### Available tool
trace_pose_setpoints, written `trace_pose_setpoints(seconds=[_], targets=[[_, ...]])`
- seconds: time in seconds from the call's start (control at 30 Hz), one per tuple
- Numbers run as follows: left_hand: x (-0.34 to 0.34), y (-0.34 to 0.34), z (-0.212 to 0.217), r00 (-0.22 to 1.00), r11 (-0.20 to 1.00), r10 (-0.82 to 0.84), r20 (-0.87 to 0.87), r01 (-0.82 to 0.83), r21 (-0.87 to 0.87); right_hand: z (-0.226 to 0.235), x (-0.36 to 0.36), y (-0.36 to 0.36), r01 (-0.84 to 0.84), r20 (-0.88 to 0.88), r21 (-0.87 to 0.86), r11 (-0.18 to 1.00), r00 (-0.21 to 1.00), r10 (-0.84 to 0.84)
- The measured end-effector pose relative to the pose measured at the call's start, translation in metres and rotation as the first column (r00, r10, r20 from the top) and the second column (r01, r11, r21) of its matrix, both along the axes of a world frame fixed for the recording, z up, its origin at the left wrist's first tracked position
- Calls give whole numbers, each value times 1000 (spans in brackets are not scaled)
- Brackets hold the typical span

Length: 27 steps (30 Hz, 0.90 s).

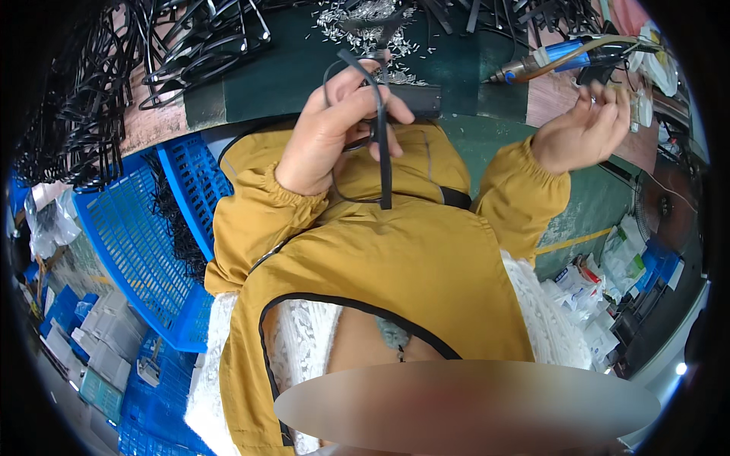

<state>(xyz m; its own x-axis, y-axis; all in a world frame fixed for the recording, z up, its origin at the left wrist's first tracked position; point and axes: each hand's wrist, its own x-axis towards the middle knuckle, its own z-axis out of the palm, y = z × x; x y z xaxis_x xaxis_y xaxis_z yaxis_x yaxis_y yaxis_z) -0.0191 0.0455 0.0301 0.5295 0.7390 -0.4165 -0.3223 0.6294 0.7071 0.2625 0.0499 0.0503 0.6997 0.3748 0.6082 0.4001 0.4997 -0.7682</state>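
Note:
My left hand (334,125) is closed on a black glasses frame (385,163), held up over my lap at the bench edge. One flat temple arm hangs straight down from my fingers; a thin rim curves beside it. Off to the right, my right hand (582,133) is raised with its fingers loosely bent and partly apart, slightly blurred, and nothing shows in them. Just above it lies a blue and black powered screwdriver (563,57) with a hose or cord. Beyond my left hand, small silver metal pieces (353,30) are scattered on the dark green mat (266,83).
Black glasses frames (68,106) are heaped at the left of the bench, with more black parts (559,15) at the far right. A blue plastic basket (137,228) holding black parts stands at my left. Plastic bags (582,281) lie low on the right.

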Motion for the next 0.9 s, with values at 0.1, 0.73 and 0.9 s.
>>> trace_pose_setpoints(seconds=[0.1,0.73,0.9], targets=[[11,3,-1,988,992,-126,93,127,-12,-25,27,29,-199,-150,-219,955,974,168],[15,-45,-30,972,878,68,226,49,-475,-26,-35,60,-788,-504,375,489,269,821],[20,-51,-38,957,812,52,287,126,-570,-37,-59,8,-892,-445,256,373,234,865]])
